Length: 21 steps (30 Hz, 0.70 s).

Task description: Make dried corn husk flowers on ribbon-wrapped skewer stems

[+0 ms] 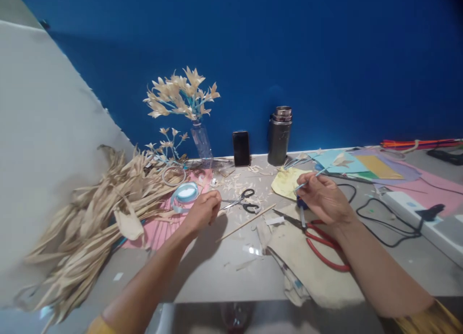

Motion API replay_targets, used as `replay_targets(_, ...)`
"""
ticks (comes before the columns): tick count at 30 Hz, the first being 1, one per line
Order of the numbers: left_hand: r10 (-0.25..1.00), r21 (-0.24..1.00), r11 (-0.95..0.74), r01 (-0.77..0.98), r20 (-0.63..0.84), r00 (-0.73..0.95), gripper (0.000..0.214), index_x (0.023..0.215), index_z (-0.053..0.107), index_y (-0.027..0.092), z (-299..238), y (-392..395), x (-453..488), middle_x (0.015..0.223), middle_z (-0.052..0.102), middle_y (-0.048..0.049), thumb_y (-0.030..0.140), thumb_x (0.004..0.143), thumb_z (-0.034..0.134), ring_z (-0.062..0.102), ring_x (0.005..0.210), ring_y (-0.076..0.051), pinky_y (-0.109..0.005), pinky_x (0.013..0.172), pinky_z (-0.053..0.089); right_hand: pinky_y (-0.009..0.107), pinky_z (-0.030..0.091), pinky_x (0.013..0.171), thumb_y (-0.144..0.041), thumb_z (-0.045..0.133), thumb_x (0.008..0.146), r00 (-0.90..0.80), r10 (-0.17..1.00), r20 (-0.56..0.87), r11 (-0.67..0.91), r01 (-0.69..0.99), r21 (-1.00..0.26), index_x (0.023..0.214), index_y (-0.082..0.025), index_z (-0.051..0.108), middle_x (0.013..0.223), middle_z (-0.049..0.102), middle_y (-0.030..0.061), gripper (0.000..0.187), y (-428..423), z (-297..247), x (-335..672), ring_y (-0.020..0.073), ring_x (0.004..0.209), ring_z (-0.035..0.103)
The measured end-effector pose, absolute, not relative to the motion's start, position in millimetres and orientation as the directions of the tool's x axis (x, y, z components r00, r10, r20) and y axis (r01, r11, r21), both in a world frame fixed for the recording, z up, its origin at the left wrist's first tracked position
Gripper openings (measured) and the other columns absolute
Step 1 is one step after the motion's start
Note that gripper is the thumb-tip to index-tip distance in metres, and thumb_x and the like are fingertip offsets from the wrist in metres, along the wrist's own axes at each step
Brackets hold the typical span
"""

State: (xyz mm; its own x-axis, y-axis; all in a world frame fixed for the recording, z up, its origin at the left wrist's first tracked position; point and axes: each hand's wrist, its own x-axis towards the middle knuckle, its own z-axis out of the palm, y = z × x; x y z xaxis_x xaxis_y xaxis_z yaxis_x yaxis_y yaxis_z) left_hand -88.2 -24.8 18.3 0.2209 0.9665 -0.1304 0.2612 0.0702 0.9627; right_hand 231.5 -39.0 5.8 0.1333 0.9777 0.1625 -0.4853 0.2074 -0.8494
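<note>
Flower (342, 161) on a blue stem (318, 173) sits pinched in the right hand (323, 199), the left hand (203, 209) curled together beside a tape roll (187, 197), any grip unclear, as seemingly finished blooms (181, 93) fill a far-left bottle (202, 143) and loose husks (97, 218) lie apparently unworked at left.

Up in the air it was, the flower (342, 160), held above the right half of the surface (202, 276): one cream bloom with pointed petals, on a thin pale-blue stem that slanted, bloom end high to the right, lower end down to the left! And over on the left half, the roll of light-blue tape (186, 192) sat nearer the far edge than the near one, pale-centred, its round face turned up.
</note>
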Motion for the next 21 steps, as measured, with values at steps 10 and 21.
replay_targets(10,0.829,0.675,-0.434,0.596,0.041,0.557,0.014,0.090,0.068,0.021,1.2,-45.6,9.2,0.092,0.062,-0.0050,0.019,0.079,0.059,0.057,0.087,-0.022,-0.029,0.075,0.040,0.029,0.044,0.060,-0.045,0.090,0.068,0.120,0.986,0.114,0.158,-0.487,-0.859,0.074,-0.025,0.075,0.083,0.063,0.0008,0.026,-35.9,2.1,228.4,0.0151,0.072,0.052)
replay_targets(21,0.933,0.907,-0.045,0.419,-0.113,0.343,0.009,0.064,0.065,0.016,7.1,-10.8,-13.0,0.058,0.057,0.0017,0.019,0.073,0.063,0.048,0.056,-0.013,-0.025,0.057,0.035,0.031,0.038,0.054,-0.053,0.087,0.071,-0.019,0.994,0.112,0.097,-0.372,-0.923,0.070,-0.026,0.070,0.075,0.058,0.0019,0.032,-43.9,22.2,218.3,0.0168,0.065,0.045)
